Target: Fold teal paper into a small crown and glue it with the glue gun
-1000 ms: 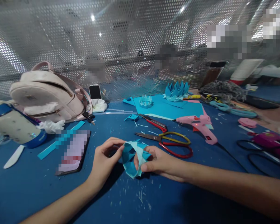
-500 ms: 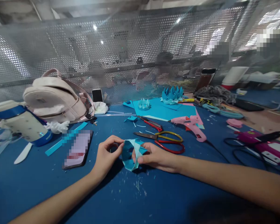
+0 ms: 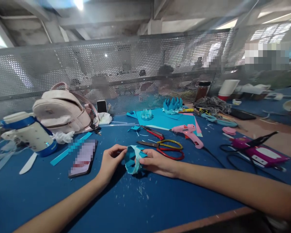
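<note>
A folded blue paper ring (image 3: 134, 161) with pointed tips stands on its side just over the table, its opening turned toward me. From the right, my right hand (image 3: 157, 161) grips it, thumb on the outer band and some fingers hidden inside or behind. At the ring's left rim, my left hand (image 3: 113, 160) is pinched closed with its fingertips touching the paper. Behind the hands lie scissors (image 3: 166, 147) with one yellow and one red handle. Beyond them are a small folded blue piece (image 3: 134, 128) and red-handled cutters (image 3: 154, 132).
A pink glue gun (image 3: 189, 132) trails its cord at right, near a magenta device (image 3: 259, 153). Blue paper sheets (image 3: 157, 119) carry two pointed paper rings (image 3: 172, 105). On the left are a phone (image 3: 83, 158), a blue strip (image 3: 71, 149), a bottle (image 3: 30, 132) and a backpack (image 3: 60, 110).
The view has tilted up and shifted, bringing more ceiling and the table's front edge into sight. Both hands keep hold of the paper ring, which has turned slightly.
</note>
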The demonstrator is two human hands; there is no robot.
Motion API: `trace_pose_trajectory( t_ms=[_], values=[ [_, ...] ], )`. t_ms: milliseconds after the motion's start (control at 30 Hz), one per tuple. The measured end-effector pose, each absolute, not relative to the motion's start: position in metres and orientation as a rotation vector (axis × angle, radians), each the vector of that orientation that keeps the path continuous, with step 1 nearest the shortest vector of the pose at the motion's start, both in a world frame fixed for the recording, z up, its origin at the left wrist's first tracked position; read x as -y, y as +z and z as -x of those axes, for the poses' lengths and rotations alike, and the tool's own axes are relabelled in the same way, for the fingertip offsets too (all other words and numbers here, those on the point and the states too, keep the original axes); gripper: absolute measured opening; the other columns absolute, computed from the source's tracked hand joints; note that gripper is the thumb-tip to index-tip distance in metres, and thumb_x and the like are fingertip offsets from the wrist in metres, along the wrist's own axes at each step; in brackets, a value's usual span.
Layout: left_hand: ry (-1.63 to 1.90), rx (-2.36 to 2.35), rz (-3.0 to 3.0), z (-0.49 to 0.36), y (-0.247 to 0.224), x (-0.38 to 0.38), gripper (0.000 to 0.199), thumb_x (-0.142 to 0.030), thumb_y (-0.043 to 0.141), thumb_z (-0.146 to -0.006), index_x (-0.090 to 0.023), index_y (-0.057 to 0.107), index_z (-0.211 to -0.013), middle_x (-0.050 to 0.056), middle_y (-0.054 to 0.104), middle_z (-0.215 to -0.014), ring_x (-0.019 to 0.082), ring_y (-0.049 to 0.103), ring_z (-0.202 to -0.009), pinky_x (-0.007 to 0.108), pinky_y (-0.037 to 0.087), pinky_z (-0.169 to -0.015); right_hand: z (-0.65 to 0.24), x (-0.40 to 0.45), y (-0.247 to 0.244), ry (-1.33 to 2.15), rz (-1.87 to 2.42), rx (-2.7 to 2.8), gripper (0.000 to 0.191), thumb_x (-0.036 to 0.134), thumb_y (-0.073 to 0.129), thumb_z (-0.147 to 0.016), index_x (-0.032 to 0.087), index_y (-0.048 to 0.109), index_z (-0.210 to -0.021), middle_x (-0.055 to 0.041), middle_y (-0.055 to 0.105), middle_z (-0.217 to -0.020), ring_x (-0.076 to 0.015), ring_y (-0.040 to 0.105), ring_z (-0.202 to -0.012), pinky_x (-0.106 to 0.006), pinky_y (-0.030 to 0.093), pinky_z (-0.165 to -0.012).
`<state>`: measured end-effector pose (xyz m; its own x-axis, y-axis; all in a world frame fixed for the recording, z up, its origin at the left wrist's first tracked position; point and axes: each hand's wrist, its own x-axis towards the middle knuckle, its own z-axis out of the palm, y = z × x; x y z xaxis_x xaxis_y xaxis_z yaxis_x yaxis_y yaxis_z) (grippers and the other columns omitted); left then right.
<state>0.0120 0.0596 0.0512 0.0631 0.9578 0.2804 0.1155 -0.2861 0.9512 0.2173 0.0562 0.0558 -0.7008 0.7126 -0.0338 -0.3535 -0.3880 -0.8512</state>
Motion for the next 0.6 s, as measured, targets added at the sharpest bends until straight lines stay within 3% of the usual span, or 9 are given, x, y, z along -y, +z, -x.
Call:
trace_pose_trajectory(
  t_ms=[600],
  values=[
    [1.281, -1.138, -1.554, -0.0108, 0.0507, -0.0623, 0.021, -0.036, 0.073, -0.076, -0.016, 0.076, -0.078, 0.005, 0.071, -0.080, 0.018, 0.063, -0.074, 0.025, 0.048, -0.066, -0.2173, -0.0585, 0.0574, 2.158, 0.554, 1.121, 0.040, 0.026, 0.086, -0.070, 0.010, 0.069, -0.102, -0.0034, 0.069, -0.087, -0.0113, 0.065, -0.081, -0.025, 0.047, -0.083]
  ],
)
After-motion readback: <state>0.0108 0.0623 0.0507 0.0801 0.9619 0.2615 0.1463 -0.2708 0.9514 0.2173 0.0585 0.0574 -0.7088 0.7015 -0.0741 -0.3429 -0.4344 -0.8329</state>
